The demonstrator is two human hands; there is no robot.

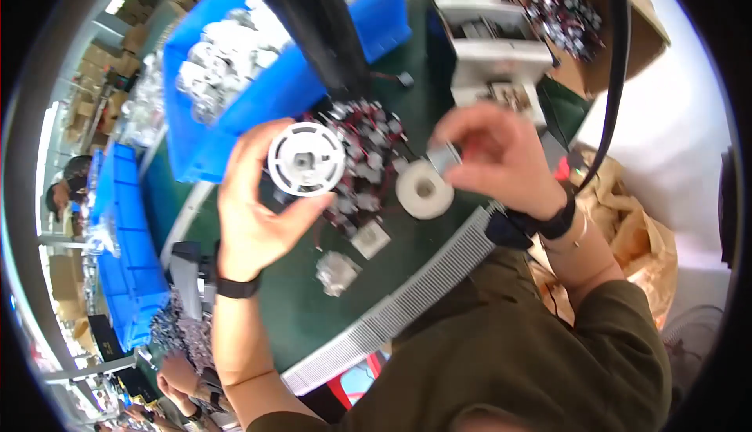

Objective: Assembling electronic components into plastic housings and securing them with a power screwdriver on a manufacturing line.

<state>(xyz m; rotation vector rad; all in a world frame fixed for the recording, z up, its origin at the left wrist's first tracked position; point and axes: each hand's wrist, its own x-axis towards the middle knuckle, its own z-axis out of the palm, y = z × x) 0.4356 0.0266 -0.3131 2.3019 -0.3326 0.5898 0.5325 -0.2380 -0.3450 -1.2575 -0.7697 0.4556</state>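
Left hand (254,213) grips a round white part (306,159); right hand (497,158) apparently pinches a small piece (443,158) beside it.

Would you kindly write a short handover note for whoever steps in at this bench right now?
Left hand: grip closed around a round white slotted plastic part, held up above the green bench.
Right hand: fingertips pinch a small grey piece just above the white tape roll lying on the bench.
Between the hands lies a pile of small wired components; two loose small pieces lie nearer the body. The blue bin behind holds more white parts.
Done: one white part picked up. Left: the grey piece is not yet on it; the pile remains.
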